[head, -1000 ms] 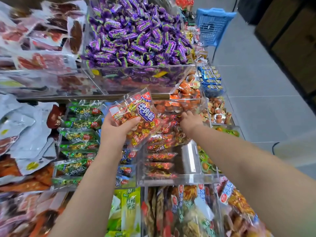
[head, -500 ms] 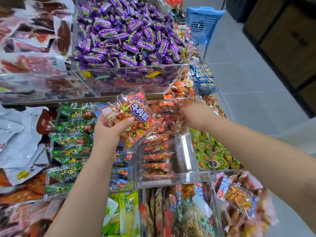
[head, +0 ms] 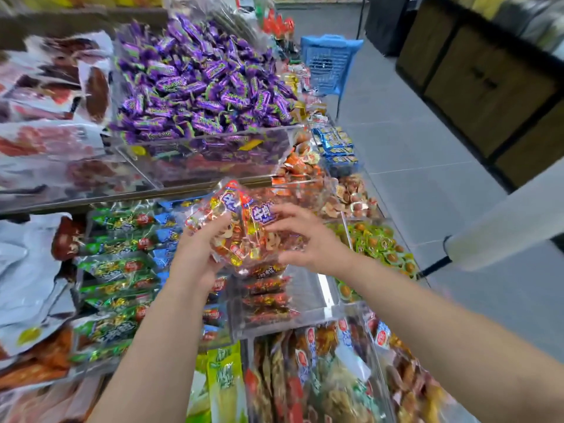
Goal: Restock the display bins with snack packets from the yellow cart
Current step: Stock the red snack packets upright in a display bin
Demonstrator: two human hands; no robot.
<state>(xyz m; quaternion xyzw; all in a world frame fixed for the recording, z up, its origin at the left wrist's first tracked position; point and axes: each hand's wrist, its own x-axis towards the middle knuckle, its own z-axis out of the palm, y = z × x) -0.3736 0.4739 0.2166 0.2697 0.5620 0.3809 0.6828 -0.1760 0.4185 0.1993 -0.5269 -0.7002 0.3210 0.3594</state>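
Observation:
A bundle of clear snack packets [head: 241, 236] with red and orange pieces and purple labels is held above the shelf. My left hand [head: 195, 257] grips the bundle from the left, thumb on its front. My right hand [head: 314, 242] takes hold of the bundle's right side, fingers spread over the top packet and thumb under it. Just below stands a clear display bin [head: 328, 296] with several matching red packets lined up in its left half. The yellow cart is out of view.
A bin of purple candies [head: 198, 87] sits on the shelf above. Green packets [head: 116, 270] fill the bin to the left, small green cups [head: 378, 242] the one to the right. A blue basket [head: 329, 62] stands on the grey aisle floor farther back.
My right hand left the back of the bin and came to the bundle in my left hand, taking hold of its right side. The view shifted slightly up.

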